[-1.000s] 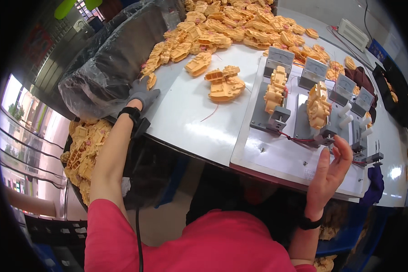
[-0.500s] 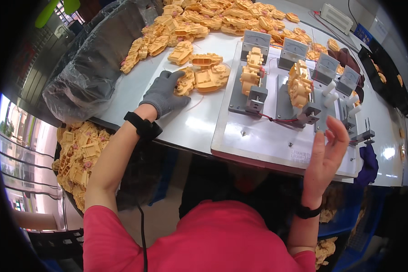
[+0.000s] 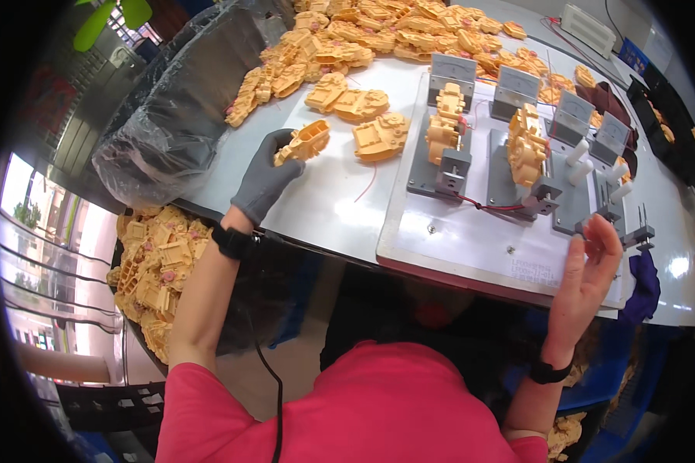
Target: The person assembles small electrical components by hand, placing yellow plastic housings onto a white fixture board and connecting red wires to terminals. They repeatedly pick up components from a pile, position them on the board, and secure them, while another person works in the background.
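Observation:
My left hand point(image 3: 264, 182), in a grey glove, grips a pale yellow plastic housing point(image 3: 309, 140) by its near end, over the white table. Beyond it lie loose housings of the same kind: one point(image 3: 381, 137) to its right and an overlapping pair point(image 3: 357, 105) farther back. My bare right hand point(image 3: 585, 279) hovers at the front right of a white fixture board point(image 3: 455, 241), fingers partly curled but apart, holding nothing. Two housings, one point(image 3: 443, 136) on the left and another point(image 3: 526, 148) to its right, sit upright in grey clamping fixtures on that board.
Several dial meters point(image 3: 515, 83) stand behind the fixtures, with white posts point(image 3: 579, 160) at the right. A large heap of housings point(image 3: 409, 29) covers the table's back. A plastic-lined bin point(image 3: 181, 104) flanks the left; more housings point(image 3: 158, 266) fill a container below. Purple cloth point(image 3: 642, 287) hangs at right.
My left hand has picked one housing out of the group and drawn it slightly toward me. My right hand stays near the board's front corner. The whole view has shifted a little.

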Demonstrator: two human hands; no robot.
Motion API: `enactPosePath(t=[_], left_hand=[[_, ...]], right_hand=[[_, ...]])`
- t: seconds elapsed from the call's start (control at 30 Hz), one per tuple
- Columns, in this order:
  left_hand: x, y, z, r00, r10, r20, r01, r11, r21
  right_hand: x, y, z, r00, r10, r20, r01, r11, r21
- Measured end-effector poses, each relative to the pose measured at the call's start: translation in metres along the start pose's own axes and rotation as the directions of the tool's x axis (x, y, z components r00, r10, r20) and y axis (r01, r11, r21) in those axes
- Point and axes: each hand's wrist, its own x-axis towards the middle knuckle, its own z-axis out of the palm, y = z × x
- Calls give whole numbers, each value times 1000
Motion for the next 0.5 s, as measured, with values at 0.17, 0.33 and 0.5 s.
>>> enactPosePath(t=[0.17, 0.33, 0.5], left_hand=[[-38, 68, 10, 998, 13, 64, 10, 940, -342], [-42, 111, 27, 991, 84, 100, -31, 894, -446], [-34, 142, 42, 968, 125, 218, -26, 913, -406]], right_hand=[[5, 0, 0, 999, -17, -42, 17, 1000, -14], [8, 7, -10, 995, 29, -100, -25, 999, 43], [13, 19, -25, 990, 45, -131, -45, 999, 5]])
